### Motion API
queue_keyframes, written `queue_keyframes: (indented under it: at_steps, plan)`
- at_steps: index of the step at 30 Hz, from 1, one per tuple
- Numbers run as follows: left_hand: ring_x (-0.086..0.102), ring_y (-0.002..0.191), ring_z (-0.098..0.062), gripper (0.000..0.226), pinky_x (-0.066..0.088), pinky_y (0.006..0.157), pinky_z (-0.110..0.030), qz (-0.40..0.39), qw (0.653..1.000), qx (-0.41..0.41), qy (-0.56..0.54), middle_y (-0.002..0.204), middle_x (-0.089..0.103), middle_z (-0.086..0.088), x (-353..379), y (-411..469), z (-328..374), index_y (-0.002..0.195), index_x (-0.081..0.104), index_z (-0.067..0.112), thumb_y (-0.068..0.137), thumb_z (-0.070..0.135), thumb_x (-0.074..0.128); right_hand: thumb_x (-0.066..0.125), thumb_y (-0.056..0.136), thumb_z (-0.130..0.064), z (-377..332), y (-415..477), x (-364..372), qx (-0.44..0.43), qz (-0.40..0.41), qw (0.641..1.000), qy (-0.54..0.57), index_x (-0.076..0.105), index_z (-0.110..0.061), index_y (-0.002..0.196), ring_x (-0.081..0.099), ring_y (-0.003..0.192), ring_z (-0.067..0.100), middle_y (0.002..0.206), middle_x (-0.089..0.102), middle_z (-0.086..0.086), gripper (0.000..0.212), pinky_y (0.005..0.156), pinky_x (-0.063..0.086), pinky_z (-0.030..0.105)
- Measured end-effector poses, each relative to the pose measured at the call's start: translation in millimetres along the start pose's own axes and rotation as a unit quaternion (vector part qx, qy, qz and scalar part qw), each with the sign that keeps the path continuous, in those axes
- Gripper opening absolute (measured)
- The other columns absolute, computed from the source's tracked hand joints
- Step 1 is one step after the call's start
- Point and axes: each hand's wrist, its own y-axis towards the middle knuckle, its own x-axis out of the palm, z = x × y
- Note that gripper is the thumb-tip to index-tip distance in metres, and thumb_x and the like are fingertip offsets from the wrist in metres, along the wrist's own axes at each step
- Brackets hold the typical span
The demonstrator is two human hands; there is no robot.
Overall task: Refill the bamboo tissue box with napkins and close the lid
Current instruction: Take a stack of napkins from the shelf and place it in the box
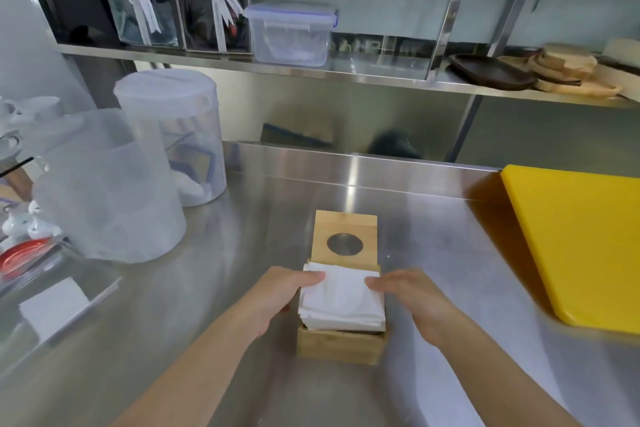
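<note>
A small bamboo tissue box (341, 345) stands on the steel counter in front of me. A stack of white napkins (341, 298) sits in it and rises above its rim. The bamboo lid (343, 229), with a round hole in it, is slid back beyond the box and lies flat. My left hand (280, 295) grips the stack's left side, fingertips on top and thumb low by the box. My right hand (405, 295) lies against the stack's right side with its fingers flat on the napkins.
Two large frosted plastic canisters (114, 191) stand at the left. A clear tray with a white sheet (52, 305) is at the near left. A yellow cutting board (581, 243) lies at the right. A steel shelf (311, 71) above holds containers and wooden plates.
</note>
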Motion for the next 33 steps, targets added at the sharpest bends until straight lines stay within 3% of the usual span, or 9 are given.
queue_keyframes:
  at_steps: [2, 6, 9, 11, 13, 16, 21, 26, 33]
  plan:
    - [0.053, 0.116, -0.022, 0.04, 0.035, 0.101, -0.036, -0.008, 0.999, 0.007, 0.036, 0.118, 0.065, -0.003, -1, 2, -1, 0.098, 0.071, 0.02, 0.069, 0.048, 0.071, 0.073, 0.077, -0.013, 4, 3, 0, -0.001, 0.005, 1.0, -0.012, 0.071, 0.007, 0.09, 0.065, 0.099, 0.022, 0.099, 0.074, 0.012, 0.024, 0.086, 0.044, 0.028]
    - [0.058, 0.1, -0.003, 0.022, 0.037, 0.082, -0.021, -0.047, 0.992, 0.038, 0.11, 0.099, 0.067, 0.016, -3, 4, 3, 0.084, 0.072, 0.024, 0.083, 0.042, 0.061, 0.077, 0.067, -0.022, 1, 6, 3, 0.002, 0.025, 0.997, -0.079, 0.064, 0.014, 0.093, 0.061, 0.086, 0.021, 0.094, 0.069, 0.018, 0.046, 0.072, 0.041, 0.027]
    - [0.063, 0.091, -0.01, 0.039, 0.041, 0.083, -0.028, -0.068, 0.979, 0.067, 0.181, 0.095, 0.067, 0.015, -5, 12, 1, 0.092, 0.072, 0.02, 0.079, 0.053, 0.054, 0.073, 0.046, -0.048, 7, 19, 4, -0.014, 0.046, 0.985, -0.164, 0.069, -0.002, 0.085, 0.062, 0.092, 0.018, 0.1, 0.065, -0.002, 0.06, 0.095, 0.04, 0.037]
    - [0.054, 0.075, -0.017, 0.052, 0.036, 0.075, -0.034, -0.074, 0.971, 0.085, 0.209, 0.081, 0.054, 0.003, -6, 18, 0, 0.084, 0.065, 0.004, 0.074, 0.053, 0.054, 0.071, 0.055, -0.049, 4, 17, 9, -0.016, 0.056, 0.976, -0.211, 0.071, -0.007, 0.081, 0.056, 0.103, 0.018, 0.111, 0.056, -0.008, 0.05, 0.107, 0.032, 0.045]
    - [0.048, 0.088, -0.013, 0.049, 0.037, 0.079, -0.032, -0.064, 0.967, 0.096, 0.227, 0.097, 0.044, 0.006, -2, 19, 2, 0.088, 0.063, 0.0, 0.073, 0.045, 0.054, 0.067, 0.075, -0.04, 1, 12, 12, -0.018, 0.076, 0.96, -0.27, 0.072, -0.009, 0.091, 0.042, 0.112, 0.015, 0.122, 0.041, -0.01, 0.035, 0.106, 0.021, 0.033]
    - [0.034, 0.117, -0.009, 0.06, 0.031, 0.103, -0.041, -0.007, 0.95, 0.102, 0.296, 0.117, 0.03, 0.015, 3, 20, 3, 0.096, 0.062, 0.001, 0.062, 0.048, 0.045, 0.061, 0.083, -0.035, 3, 16, 11, -0.029, 0.085, 0.94, -0.33, 0.072, -0.014, 0.099, 0.029, 0.129, 0.012, 0.139, 0.033, -0.006, 0.029, 0.104, 0.017, 0.034]
    - [0.042, 0.082, -0.019, 0.038, 0.036, 0.075, -0.035, 0.004, 0.953, 0.039, 0.302, 0.088, 0.042, 0.005, 4, 25, 5, 0.067, 0.042, 0.011, 0.056, 0.046, 0.051, 0.056, 0.085, -0.032, 0, 16, 21, -0.01, 0.098, 0.914, -0.393, 0.071, -0.015, 0.097, 0.026, 0.133, 0.013, 0.143, 0.03, -0.004, 0.025, 0.112, 0.015, 0.046]
    - [0.019, 0.131, -0.02, 0.034, 0.02, 0.101, -0.042, 0.023, 0.903, 0.079, 0.421, 0.145, 0.025, 0.002, 16, 22, 6, 0.085, 0.056, 0.009, 0.082, 0.041, 0.044, 0.056, 0.085, -0.03, 8, 16, 24, -0.009, 0.092, 0.915, -0.393, 0.065, -0.013, 0.088, 0.031, 0.127, 0.015, 0.139, 0.035, -0.004, 0.02, 0.111, 0.019, 0.045]
    - [0.014, 0.135, -0.02, 0.038, 0.019, 0.105, -0.042, 0.019, 0.902, 0.085, 0.423, 0.152, 0.013, 0.001, 22, 24, -3, 0.107, 0.056, 0.008, 0.085, 0.035, 0.04, 0.054, 0.088, -0.03, 15, 23, 28, -0.016, 0.103, 0.91, -0.401, 0.061, -0.011, 0.1, 0.035, 0.121, 0.019, 0.133, 0.035, -0.001, 0.024, 0.106, 0.026, 0.039]
